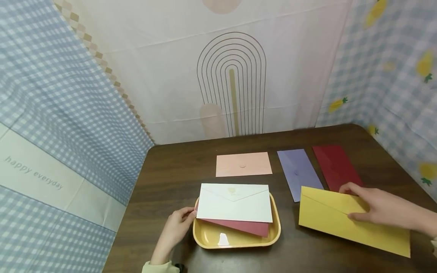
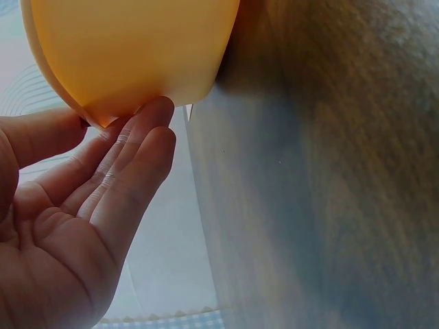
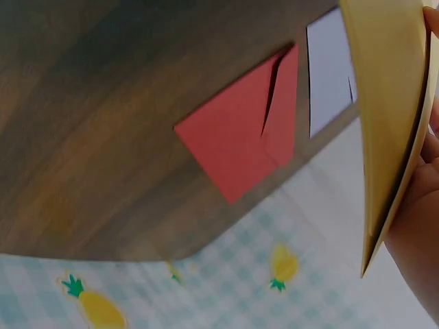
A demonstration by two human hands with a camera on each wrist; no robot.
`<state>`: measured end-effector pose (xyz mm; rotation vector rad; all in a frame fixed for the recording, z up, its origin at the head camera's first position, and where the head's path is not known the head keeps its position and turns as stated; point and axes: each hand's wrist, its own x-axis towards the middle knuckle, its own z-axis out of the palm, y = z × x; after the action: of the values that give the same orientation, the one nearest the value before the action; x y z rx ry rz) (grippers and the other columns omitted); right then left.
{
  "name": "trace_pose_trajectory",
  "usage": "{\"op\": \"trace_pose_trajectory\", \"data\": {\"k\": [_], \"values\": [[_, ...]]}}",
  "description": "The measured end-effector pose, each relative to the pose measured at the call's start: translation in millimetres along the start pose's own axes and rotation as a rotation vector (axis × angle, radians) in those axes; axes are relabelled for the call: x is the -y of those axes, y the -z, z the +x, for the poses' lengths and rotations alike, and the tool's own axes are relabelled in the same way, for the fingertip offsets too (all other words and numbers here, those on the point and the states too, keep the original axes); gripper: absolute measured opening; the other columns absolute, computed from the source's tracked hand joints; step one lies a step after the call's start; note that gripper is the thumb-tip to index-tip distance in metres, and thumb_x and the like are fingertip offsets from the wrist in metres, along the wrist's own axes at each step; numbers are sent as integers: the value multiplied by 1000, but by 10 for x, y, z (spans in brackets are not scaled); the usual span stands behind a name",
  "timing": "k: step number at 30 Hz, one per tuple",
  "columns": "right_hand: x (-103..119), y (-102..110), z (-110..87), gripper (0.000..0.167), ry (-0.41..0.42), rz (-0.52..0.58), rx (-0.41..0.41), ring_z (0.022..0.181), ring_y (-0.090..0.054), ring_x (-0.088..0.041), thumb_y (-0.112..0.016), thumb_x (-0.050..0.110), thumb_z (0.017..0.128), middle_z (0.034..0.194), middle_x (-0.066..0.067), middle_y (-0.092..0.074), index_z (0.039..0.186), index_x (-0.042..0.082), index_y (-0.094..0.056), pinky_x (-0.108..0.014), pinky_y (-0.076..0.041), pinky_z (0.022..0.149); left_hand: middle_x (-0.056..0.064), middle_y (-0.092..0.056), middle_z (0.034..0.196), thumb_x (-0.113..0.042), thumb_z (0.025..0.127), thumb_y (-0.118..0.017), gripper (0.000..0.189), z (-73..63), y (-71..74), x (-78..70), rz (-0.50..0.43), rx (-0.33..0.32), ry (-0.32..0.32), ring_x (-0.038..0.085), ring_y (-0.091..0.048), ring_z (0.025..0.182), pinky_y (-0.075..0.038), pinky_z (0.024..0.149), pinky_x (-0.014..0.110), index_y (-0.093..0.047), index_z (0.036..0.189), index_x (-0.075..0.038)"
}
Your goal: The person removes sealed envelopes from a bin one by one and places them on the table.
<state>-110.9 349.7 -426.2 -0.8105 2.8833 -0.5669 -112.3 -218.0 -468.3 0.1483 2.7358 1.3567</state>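
At the table's right, my right hand point(image 1: 370, 204) grips a yellow envelope point(image 1: 327, 218) between thumb and fingers, lifted off the tabletop. The right wrist view shows this envelope point(image 3: 391, 123) edge-on, bowed slightly. My left hand point(image 1: 175, 227) pinches the left rim of a yellow tray point(image 1: 235, 245); in the left wrist view the thumb is at the rim of the tray point(image 2: 130, 55) and the fingers lie against its outer side. On the tray a white envelope point(image 1: 233, 206) overlaps a dark pink envelope point(image 1: 246, 226), which sits tilted underneath.
Behind the tray lies a peach envelope point(image 1: 243, 165). A purple envelope point(image 1: 298, 170) and a red envelope point(image 1: 336, 165) lie further right, near the yellow one. Cloth with prints point(image 1: 293, 68) hangs along the back and sides of the dark wooden table point(image 1: 164, 178).
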Motion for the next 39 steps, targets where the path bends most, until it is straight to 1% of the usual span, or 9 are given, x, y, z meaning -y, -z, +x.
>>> {"op": "trace_pose_trajectory", "data": {"k": [4,9,12,15,19,22,26,29,39], "values": [[52,-112,6,59,16,59,49,61,-38,6,-83,39,83,109,3,-66,126,17,-49,-21,-38,55,18,-73,107,-19,101,-63,30,-8,1,-4,-2,2,-8,32,-71,100,-58,84,46,-70,115,6],[78,-171,7,59,63,-57,34,78,-54,3,-84,43,81,110,10,-65,126,20,-55,-25,-50,60,18,-73,107,-19,101,-63,30,-17,-4,-18,-8,-2,-3,32,-70,100,-58,84,46,-70,115,6],[64,-186,-6,56,60,-151,29,94,-64,-10,-85,44,79,117,5,-66,123,17,-62,-33,-57,72,17,-73,107,-19,101,-63,30,-10,-13,-18,-10,2,6,31,-70,101,-58,85,46,-70,116,6],[52,-211,-20,54,55,-204,29,104,-66,-27,-85,42,79,120,-2,-67,121,12,-68,-42,-58,80,18,-73,107,-19,101,-62,30,-8,-18,-14,-16,4,11,32,-70,101,-58,85,46,-70,116,6],[47,-249,-22,57,42,-204,44,107,-65,-35,-85,39,79,121,-10,-67,122,6,-68,-50,-57,83,18,-73,107,-18,101,-62,30,-6,-16,-18,-24,4,12,32,-71,100,-59,84,46,-69,116,7],[39,-278,-12,58,51,-216,36,108,-64,-36,-86,38,78,122,-10,-67,123,5,-67,-50,-57,84,18,-73,107,-19,101,-63,30,-5,-13,-23,-25,7,17,32,-71,100,-59,83,45,-69,116,7],[21,-320,19,61,128,-251,-19,108,-64,-33,-89,32,75,122,-4,-67,127,9,-66,-45,-57,84,18,-73,108,-19,102,-62,31,-9,-6,-27,-31,12,22,32,-70,101,-59,83,45,-69,117,7],[9,-362,39,65,162,-246,-18,108,-64,-32,-89,28,74,123,-1,-67,133,15,-63,-45,-56,83,18,-73,107,-20,102,-62,32,-10,-4,-26,-35,12,23,32,-70,101,-59,83,45,-69,117,7],[-6,-416,87,64,116,-189,49,109,-62,-37,-88,24,75,123,-11,-65,132,11,-63,-52,-56,82,17,-74,106,-19,101,-63,30,-2,-17,-24,-28,2,16,31,-71,101,-58,84,45,-70,116,6]]}}
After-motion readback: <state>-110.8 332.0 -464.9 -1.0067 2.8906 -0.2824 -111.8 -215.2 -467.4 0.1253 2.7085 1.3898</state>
